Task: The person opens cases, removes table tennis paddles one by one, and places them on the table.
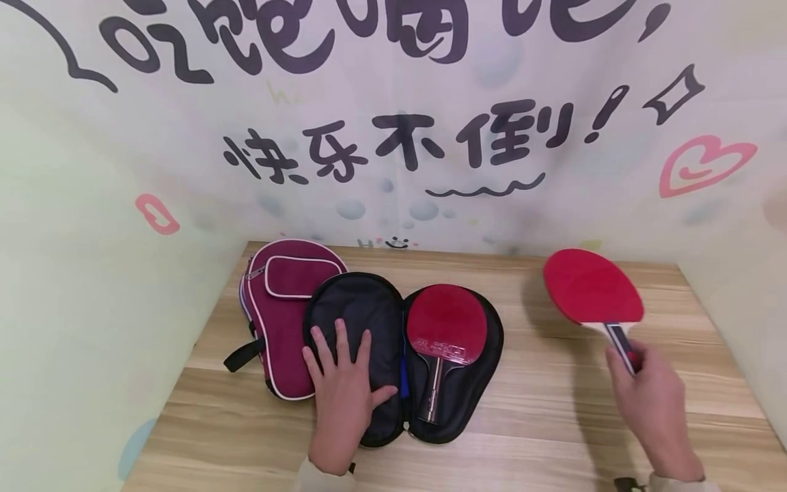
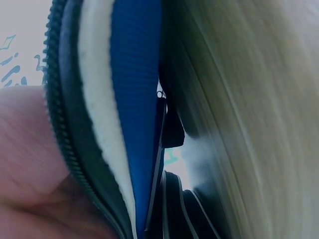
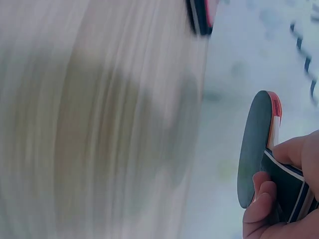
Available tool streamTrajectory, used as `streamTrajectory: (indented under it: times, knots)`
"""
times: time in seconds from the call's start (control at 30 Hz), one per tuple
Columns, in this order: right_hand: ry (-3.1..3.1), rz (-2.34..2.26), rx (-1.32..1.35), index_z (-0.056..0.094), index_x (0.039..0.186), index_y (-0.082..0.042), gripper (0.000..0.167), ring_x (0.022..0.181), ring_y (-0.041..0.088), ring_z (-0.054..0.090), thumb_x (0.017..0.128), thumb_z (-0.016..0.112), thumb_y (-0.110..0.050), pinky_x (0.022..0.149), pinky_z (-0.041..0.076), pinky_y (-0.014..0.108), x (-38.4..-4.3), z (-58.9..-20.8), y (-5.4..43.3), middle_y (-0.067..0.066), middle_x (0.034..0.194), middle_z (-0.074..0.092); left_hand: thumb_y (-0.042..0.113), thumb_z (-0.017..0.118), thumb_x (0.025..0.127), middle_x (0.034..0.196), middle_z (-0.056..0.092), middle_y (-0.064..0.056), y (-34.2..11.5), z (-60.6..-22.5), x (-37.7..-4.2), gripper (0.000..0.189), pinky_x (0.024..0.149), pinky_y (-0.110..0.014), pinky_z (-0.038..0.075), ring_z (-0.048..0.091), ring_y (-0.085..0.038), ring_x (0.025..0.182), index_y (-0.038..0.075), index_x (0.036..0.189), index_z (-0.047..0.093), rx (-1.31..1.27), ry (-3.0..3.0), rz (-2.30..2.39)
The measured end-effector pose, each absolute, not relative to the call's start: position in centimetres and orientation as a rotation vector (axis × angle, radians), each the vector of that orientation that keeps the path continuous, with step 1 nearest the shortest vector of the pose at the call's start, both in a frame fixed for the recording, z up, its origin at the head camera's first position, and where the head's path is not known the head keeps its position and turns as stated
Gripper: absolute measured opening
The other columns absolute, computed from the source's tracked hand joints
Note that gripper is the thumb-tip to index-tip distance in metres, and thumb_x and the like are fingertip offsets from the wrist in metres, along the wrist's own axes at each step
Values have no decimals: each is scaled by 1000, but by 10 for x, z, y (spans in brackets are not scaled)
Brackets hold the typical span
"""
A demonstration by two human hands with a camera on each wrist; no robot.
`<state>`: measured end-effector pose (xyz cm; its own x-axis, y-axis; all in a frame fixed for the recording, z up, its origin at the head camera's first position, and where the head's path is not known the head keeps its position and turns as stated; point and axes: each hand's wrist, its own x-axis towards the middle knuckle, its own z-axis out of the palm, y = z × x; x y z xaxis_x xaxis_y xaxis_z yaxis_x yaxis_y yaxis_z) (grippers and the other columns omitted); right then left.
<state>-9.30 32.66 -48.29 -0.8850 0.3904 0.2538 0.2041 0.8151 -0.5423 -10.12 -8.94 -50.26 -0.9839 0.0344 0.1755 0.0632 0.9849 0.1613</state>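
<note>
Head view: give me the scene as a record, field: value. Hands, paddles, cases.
left hand: spread on the left half of the black case
right hand: grips held paddle by its handle, above the table
black case: open, left half overlapping the maroon case
cased paddle: red face up, in the right half

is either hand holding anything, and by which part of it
The right hand grips a red-faced paddle by its handle. The left hand holds nothing; its spread fingers rest on the open black case.
</note>
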Motion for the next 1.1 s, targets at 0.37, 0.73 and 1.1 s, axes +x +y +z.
streamTrajectory:
  times: [0.37, 0.73, 1.1]
  knots:
    - [-2731, 677, -720, 60, 123, 15, 46, 65, 27, 53, 100, 59, -25, 51, 31, 26, -104, -503, 414, 29, 85, 65, 64, 86, 65, 166, 28, -25, -91, -501, -100, 101, 119, -74, 18, 12, -59, 153, 20, 150, 52, -91, -2966, -236]
    - [-2757, 679, -717, 58, 126, 19, 48, 64, 24, 50, 100, 57, -22, 50, 32, 25, -118, -518, 448, 35, 92, 64, 65, 84, 69, 169, 22, -23, -93, -503, -101, 101, 120, -74, 13, 4, -57, 155, 22, 153, 49, -85, -3020, -265]
    - [-2779, 657, -831, 53, 130, 20, 49, 80, 39, 55, 100, 59, -19, 57, 33, 28, -124, -523, 451, 40, 107, 60, 66, 84, 68, 168, 23, -23, -94, -504, -100, 102, 120, -74, 14, 5, -57, 155, 22, 153, 49, -84, -2997, -251]
